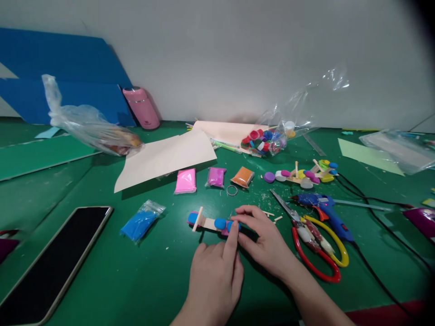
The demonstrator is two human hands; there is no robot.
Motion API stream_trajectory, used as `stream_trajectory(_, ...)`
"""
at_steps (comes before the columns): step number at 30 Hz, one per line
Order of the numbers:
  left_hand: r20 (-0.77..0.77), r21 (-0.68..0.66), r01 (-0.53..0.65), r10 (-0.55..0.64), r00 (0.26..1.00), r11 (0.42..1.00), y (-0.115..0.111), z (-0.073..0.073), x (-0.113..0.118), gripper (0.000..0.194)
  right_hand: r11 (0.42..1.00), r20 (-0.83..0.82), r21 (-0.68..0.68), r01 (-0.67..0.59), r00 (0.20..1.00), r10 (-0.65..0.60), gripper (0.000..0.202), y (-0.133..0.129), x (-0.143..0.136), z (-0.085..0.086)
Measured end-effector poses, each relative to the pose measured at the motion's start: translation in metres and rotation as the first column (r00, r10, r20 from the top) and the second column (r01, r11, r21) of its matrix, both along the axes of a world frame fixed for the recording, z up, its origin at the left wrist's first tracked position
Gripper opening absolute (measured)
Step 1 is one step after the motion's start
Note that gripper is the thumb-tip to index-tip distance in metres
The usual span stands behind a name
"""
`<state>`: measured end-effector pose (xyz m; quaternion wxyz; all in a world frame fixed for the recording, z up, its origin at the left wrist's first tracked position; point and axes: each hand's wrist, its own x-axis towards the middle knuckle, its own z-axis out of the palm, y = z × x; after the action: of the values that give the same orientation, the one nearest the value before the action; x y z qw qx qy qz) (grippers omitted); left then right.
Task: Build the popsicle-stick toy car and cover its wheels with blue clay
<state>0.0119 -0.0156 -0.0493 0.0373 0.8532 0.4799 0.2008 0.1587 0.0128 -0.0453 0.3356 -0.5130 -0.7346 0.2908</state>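
Note:
A small craft-stick model (208,222) lies on the green table, with a flat wooden stick for its body and a thinner stick standing across its left part. Blue clay pieces (219,223) sit along its top, and some pink-purple shows at both ends. The index finger of my left hand (215,271) stretches out and presses on the rightmost blue piece; its other fingers are curled in. My right hand (265,237) holds the model's right end between thumb and fingers, partly hiding that end.
To the right lie scissors (314,246), a blue glue gun (324,210) with its cord, and another colourful stick model (302,175). Bagged clay, pink (186,181), purple (216,177), orange (242,176) and blue (142,222), surrounds the work. A phone (56,262) rests at left; a bag of caps (267,140) stands behind.

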Motion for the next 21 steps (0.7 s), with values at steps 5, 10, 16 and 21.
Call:
stream_trajectory(5, 0.003, -0.026, 0.001, -0.001, 1.0, 1.0, -0.0013, -0.0022, -0.0007, 0.05, 1.0, -0.003, -0.008, -0.002, 1.0, 0.002, 0.029, 0.0001, -0.0001, 0.0001)
stream_trajectory(10, 0.049, -0.05, -0.001, 0.003, 0.999, 0.999, -0.0016, -0.0023, -0.001, 0.055, 1.0, -0.005, -0.022, 0.003, 1.0, -0.003, 0.026, -0.0004, 0.0, 0.0007)
stream_trajectory(16, 0.047, -0.032, -0.014, 0.015, 0.999, 0.999, -0.0012, -0.004, -0.0007, 0.054, 1.0, -0.013, -0.026, -0.009, 1.0, 0.008, 0.026, 0.0, -0.0005, -0.0004)
stream_trajectory(21, 0.044, -0.03, -0.016, 0.017, 0.999, 0.999, -0.0014, -0.004, -0.0001, 0.052, 1.0, -0.013, -0.025, -0.006, 1.0, 0.005, 0.027, 0.0005, -0.0006, -0.0025)
